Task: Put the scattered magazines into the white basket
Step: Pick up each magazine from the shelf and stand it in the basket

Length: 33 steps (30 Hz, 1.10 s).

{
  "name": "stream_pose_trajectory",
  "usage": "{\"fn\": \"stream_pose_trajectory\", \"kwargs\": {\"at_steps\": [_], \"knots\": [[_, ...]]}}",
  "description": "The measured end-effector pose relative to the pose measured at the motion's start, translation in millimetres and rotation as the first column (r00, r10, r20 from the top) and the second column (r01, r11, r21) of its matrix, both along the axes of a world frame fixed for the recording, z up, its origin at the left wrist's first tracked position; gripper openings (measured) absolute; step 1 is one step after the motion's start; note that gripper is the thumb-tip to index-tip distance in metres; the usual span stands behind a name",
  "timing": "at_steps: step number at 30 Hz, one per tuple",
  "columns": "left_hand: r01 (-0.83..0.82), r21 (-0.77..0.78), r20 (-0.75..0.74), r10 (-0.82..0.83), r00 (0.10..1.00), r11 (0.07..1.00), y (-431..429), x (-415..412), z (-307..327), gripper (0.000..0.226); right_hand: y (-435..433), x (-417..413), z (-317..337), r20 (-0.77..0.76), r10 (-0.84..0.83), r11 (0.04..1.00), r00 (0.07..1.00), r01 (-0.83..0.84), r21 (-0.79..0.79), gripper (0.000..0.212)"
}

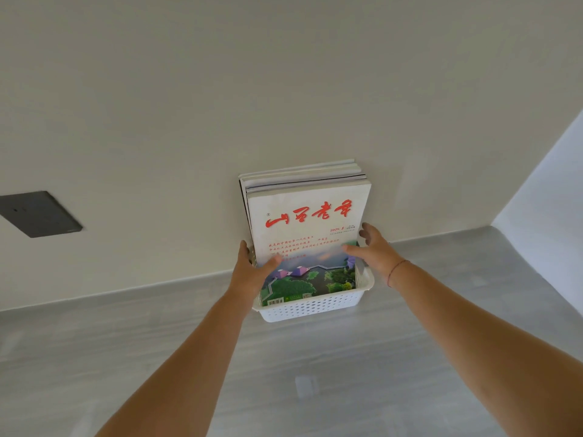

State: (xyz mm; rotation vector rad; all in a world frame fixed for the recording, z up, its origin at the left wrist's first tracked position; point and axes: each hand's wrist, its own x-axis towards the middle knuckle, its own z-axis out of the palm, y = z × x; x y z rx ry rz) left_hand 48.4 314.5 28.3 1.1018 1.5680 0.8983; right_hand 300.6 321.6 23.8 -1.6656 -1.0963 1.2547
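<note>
A white perforated basket (310, 307) stands on the grey counter against the wall. Several magazines (307, 209) stand upright in it and lean on the wall; the front one has a white cover with red characters and a green landscape at the bottom. My left hand (252, 271) grips the stack's lower left edge, thumb on the front cover. My right hand (372, 247) holds the lower right edge, thumb on the cover and fingers spread behind the stack.
A grey counter (284, 367) stretches from the wall towards me. A dark wall plate (39, 214) sits on the wall at the left. A second white wall (545, 184) closes the corner at the right.
</note>
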Motion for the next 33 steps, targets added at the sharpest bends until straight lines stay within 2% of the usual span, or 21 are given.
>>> {"fn": "stream_pose_trajectory", "kwargs": {"at_steps": [3, 5, 10, 13, 18, 24, 29, 33], "knots": [[0.087, 0.013, 0.069, -0.088, 0.994, 0.996, 15, -5, -4, 0.064, 15, 3, 0, -0.164, 0.077, 0.997, 0.983, -0.077, 0.008, 0.066], [0.132, 0.024, 0.135, -0.134, 0.982, 0.991, 19, -9, -7, 0.062, 23, 3, -2, -0.222, 0.119, 0.993, 0.968, -0.118, 0.019, 0.062], [0.101, -0.003, 0.238, -0.098, 0.966, 0.995, 23, -13, -16, 0.069, 33, 5, -16, -0.325, 0.121, 0.992, 0.938, -0.122, 0.019, 0.069], [0.055, -0.036, 0.264, -0.043, 0.964, 0.998, 23, -12, -22, 0.071, 35, 5, -20, -0.329, 0.128, 0.992, 0.935, -0.124, 0.034, 0.072], [0.054, -0.025, 0.279, -0.045, 0.959, 0.998, 20, -14, -23, 0.069, 35, 8, -15, -0.367, 0.182, 0.982, 0.912, -0.186, 0.023, 0.079], [-0.02, 0.032, 0.107, 0.017, 0.994, 0.999, 19, -11, -25, 0.078, 33, 4, -11, -0.342, 0.204, 0.977, 0.917, -0.215, 0.005, 0.082], [0.026, -0.002, 0.268, -0.024, 0.963, 1.0, 18, -16, -29, 0.073, 34, 1, -8, -0.348, 0.198, 0.979, 0.916, -0.201, 0.027, 0.078], [0.083, 0.008, 0.298, -0.082, 0.951, 0.996, 15, -17, -29, 0.077, 32, 0, -6, -0.335, 0.227, 0.973, 0.915, -0.228, 0.037, 0.074]]}}
